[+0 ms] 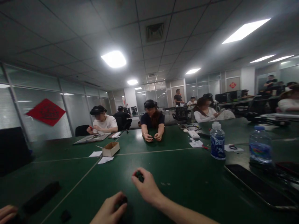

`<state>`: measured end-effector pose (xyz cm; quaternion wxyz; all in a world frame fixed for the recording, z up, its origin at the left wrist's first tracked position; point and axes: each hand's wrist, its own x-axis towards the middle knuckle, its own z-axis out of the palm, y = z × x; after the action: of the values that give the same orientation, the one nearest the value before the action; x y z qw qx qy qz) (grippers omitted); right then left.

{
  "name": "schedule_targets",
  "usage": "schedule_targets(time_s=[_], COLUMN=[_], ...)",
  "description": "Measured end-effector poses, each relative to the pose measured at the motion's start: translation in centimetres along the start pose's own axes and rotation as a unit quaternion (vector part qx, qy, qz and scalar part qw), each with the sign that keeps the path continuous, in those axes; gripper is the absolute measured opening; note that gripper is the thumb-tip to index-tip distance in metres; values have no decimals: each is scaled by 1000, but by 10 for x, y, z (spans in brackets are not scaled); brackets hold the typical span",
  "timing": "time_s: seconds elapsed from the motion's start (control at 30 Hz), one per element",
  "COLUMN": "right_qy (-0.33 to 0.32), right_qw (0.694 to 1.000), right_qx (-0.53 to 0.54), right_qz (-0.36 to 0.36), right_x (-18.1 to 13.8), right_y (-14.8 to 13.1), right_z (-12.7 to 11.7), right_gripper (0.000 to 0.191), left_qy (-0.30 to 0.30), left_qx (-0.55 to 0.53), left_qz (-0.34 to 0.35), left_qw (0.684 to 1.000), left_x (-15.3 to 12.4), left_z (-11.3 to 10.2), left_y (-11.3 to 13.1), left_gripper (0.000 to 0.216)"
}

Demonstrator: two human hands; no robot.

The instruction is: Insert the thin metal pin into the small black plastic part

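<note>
Low in the view, just above the green table (163, 174), my right hand (147, 186) pinches a small dark object (139, 176) between thumb and fingertips. Its kind cannot be made out. Nearer to me and to the left, my left hand (109, 207) curls around another small dark piece (124, 200), mostly hidden by the fingers. The two hands are apart. Left of my left hand, a small black block (65, 215) lies on the table.
Another person's hand (8, 214) shows at the left edge, near a long black object (43, 196). A small cardboard box (111, 149) stands ahead. To the right are a blue-labelled bottle (217, 141), a second bottle (260, 144) and a phone (259, 185). Co-workers sit across.
</note>
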<state>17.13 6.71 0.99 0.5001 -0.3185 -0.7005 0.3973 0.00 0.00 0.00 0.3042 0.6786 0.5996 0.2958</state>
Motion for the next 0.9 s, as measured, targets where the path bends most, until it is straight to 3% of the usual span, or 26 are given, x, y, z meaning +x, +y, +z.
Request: schedule_targets(time_s=[0.17, 0.3, 0.4, 0.5, 0.77, 0.9], right_qy=[-2, -47, -78, -121, -157, -166], right_qw=[982, 952, 936, 921, 892, 888], right_qx=[-187, -300, -344, -370, -421, -425], right_qz=[20, 39, 18, -20, -55, -54], right_x=[-17, -36, -45, -47, -47, -47], right_y=[29, 37, 42, 47, 53, 52], right_z=[-92, -134, -140, -136, -134, -134], right_gripper=[19, 23, 27, 30, 32, 31], left_qy=[-62, -77, -80, -77, -61, -73], left_qx=[-164, -327, -419, -451, -432, -385], left_qz=[-29, 11, 7, 2, 75, 88], left_qw=[984, 942, 905, 889, 896, 916], left_x=[75, 111, 120, 118, 113, 112], left_z=[53, 78, 83, 82, 83, 81], left_y=[14, 18, 14, 8, 7, 8], left_gripper=[46, 46, 48, 47, 39, 36])
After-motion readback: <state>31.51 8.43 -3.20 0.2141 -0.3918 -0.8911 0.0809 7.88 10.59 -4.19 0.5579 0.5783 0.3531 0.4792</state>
